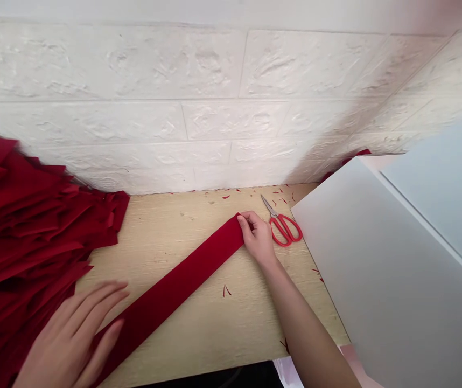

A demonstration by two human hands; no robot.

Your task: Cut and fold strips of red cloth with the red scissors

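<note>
Nearest the camera, the left hand [69, 328] spreads over the front left of the desk [198, 328], its fingers stretched out loosely and its thumb apart from them. Beneath it runs a dark red cloth strip [178, 280]; whether the palm presses on it, I cannot tell. The strip lies flat on a diagonal, from the front left up toward the back right, where the right hand [258, 237] pinches its far end between thumb and fingertips. Just beside those knuckles lie red-handled scissors [284, 229], blades pointing to the back edge. Thin red scraps [226, 197] litter the pale, wood-grained top along that edge, and one V-shaped snippet [226, 291] sits on the bare wood below the strip. A heap of red cloth [33, 226] covers the left end. Along the right edge stands a large white box-like block [376, 242]. Behind the back edge rises a white wall [210, 64] in a rough brick pattern, shadowed toward its right.
</note>
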